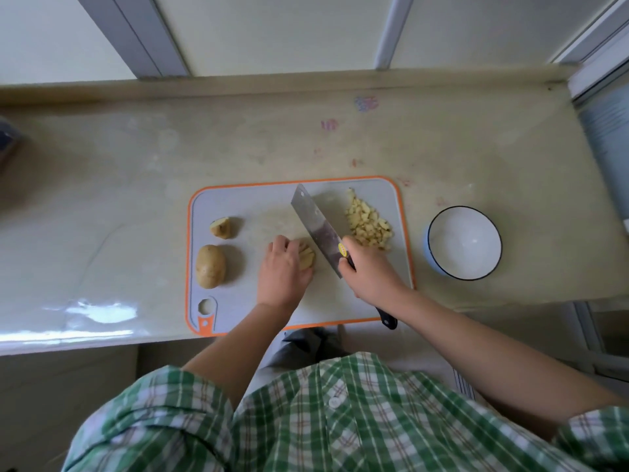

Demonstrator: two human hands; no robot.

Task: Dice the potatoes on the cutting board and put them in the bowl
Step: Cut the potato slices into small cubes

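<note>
Potato slices [307, 257] under left hand [283, 271]

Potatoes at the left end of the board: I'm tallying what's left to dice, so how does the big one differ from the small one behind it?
The big potato looks whole, with unbroken brown skin, while the small potato piece is cut and shows pale flesh along its top edge. The big potato is clearly larger and lies nearer the person, and the small potato piece sits farther back. Both are unpeeled, undiced and lie on the cutting board.
</note>
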